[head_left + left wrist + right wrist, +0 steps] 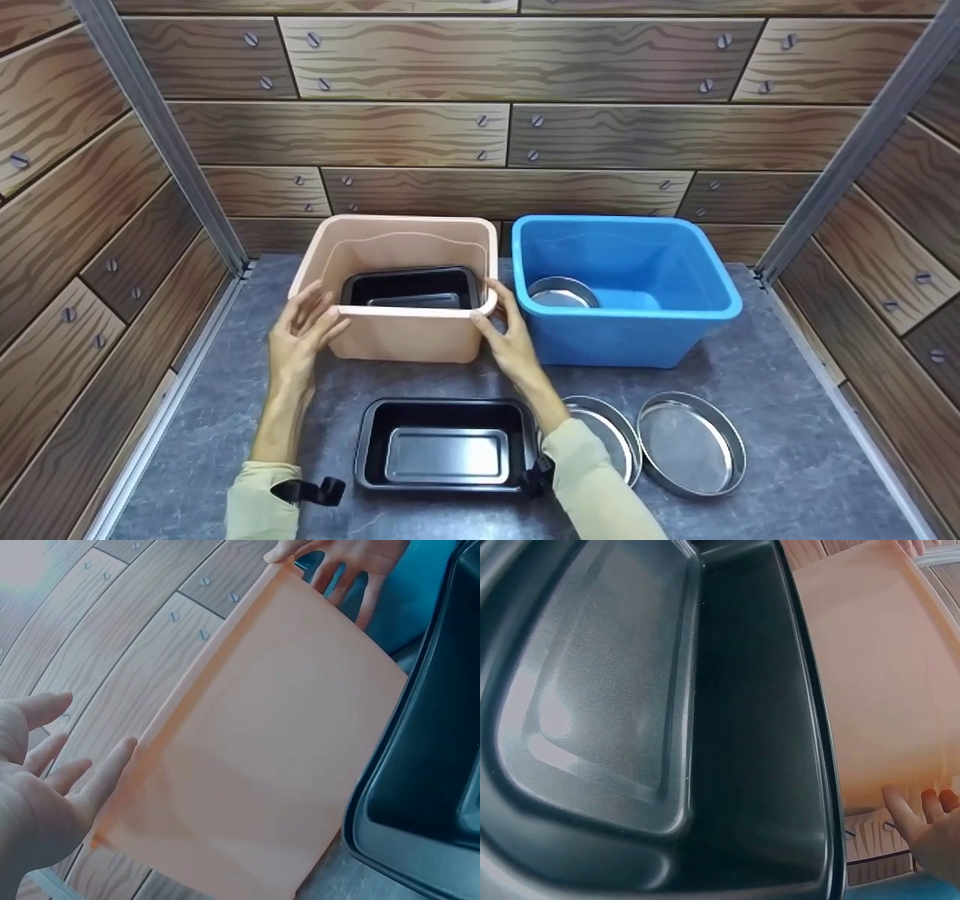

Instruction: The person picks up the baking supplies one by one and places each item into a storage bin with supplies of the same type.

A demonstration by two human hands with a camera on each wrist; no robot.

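A peach bin [409,337] stands on the far left part of the bench [795,450], a person's two hands at its near corners. The left hand [298,343] is at the near left corner, its grip wide, fingers spread and palm turned toward the bin; in the left wrist view one fingertip appears to meet the rim. The right hand [513,346] touches the near right corner, its grip also wide: the thumb lies at the rim and the other fingers extend along the outer right side. Inside the peach bin sits a dark rectangular pan [412,300].

Just to the right of the peach bin stands a blue bin [607,341], with a round metal tin [562,296] in its left part. On the near side of the bench, in front of the peach bin, lies a second black rectangular pan [448,455]. To its right are two shallow round pans, one [613,429] partly hidden by the right sleeve [596,480], the other [686,448] farther right. Both forearms wear black straps near the cuffs. Wood-patterned panels [450,56] rise behind and at both sides.
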